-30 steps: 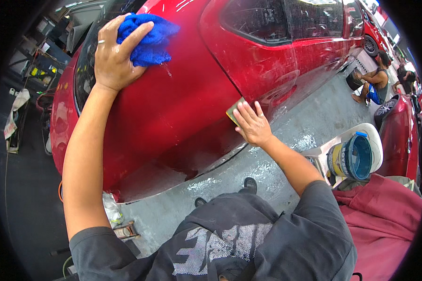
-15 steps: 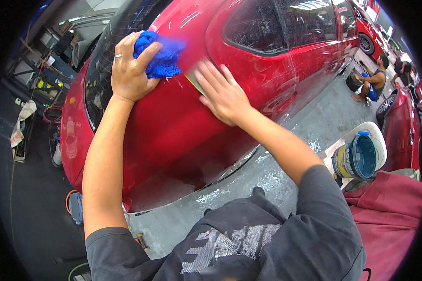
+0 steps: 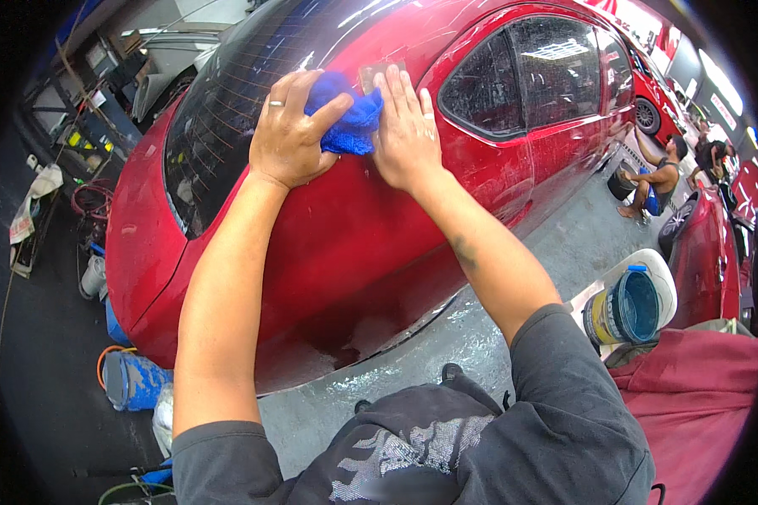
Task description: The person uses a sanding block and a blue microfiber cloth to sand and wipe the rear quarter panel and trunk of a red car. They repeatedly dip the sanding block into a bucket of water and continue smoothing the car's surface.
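My left hand (image 3: 290,139) is closed around a bunched blue microfibre cloth (image 3: 355,126), which rests on the wet red car (image 3: 337,227) between the rear window and the rear side window. Close to its right, my right hand (image 3: 406,130) lies flat on the same panel with its fingers stretched forward. Under those fingers is a thin greyish sheet (image 3: 368,77) that looks like sandpaper; only its far edge shows. The cloth nearly meets the right hand. The lower body panel has a dull, wet surface.
A blue-lined bucket (image 3: 636,307) stands on a pale surface at right, near a dark red cloth (image 3: 691,387). A blue tub (image 3: 139,380) sits at lower left. Farther right, a person (image 3: 657,181) crouches by a black bucket. Another red car (image 3: 712,261) stands at right.
Both hands have moved forward and to the right over the panel, with the cloth and the sheet. They are now closer together. The view has shifted, showing more of the rear window.
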{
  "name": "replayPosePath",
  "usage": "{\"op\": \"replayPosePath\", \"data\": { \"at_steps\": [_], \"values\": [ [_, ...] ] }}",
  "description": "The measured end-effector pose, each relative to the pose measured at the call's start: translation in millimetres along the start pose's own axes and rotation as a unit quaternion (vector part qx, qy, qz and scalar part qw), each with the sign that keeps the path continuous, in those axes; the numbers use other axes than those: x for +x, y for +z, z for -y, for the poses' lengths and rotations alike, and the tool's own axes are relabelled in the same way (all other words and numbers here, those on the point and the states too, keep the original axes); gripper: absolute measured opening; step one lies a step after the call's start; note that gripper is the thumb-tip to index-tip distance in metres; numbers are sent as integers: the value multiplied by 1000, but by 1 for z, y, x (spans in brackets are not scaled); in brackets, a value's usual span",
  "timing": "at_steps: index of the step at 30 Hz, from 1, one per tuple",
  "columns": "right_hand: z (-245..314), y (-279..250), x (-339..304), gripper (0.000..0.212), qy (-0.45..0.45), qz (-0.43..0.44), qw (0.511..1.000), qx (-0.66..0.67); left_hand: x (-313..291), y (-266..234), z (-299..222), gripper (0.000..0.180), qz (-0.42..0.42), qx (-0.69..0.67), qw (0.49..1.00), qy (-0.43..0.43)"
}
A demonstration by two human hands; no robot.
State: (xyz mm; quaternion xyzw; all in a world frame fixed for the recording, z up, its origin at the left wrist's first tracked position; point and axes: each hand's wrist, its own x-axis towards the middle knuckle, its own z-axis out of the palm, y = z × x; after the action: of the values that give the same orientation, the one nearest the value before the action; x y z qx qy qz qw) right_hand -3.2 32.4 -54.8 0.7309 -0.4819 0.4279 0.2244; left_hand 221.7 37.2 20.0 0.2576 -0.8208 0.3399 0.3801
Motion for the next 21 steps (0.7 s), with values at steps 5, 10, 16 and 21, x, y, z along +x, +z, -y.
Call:
{"op": "replayPosePath", "data": {
  "at_steps": [5,10,16,21],
  "values": [
    [40,-6,-118,81,34,133,989,50,-8,-7,2,67,-10,-6,1000,-26],
    [-20,4,35,71,61,-33,997,-29,7,-1,-4,65,-19,-15,1000,-13],
    [58,-2,-46,77,73,79,992,58,-8,-8,3,69,-21,-38,999,-23],
    [-32,2,79,72,142,-9,989,-29,2,-7,-1,73,-14,-31,999,-18]
  ]
}}
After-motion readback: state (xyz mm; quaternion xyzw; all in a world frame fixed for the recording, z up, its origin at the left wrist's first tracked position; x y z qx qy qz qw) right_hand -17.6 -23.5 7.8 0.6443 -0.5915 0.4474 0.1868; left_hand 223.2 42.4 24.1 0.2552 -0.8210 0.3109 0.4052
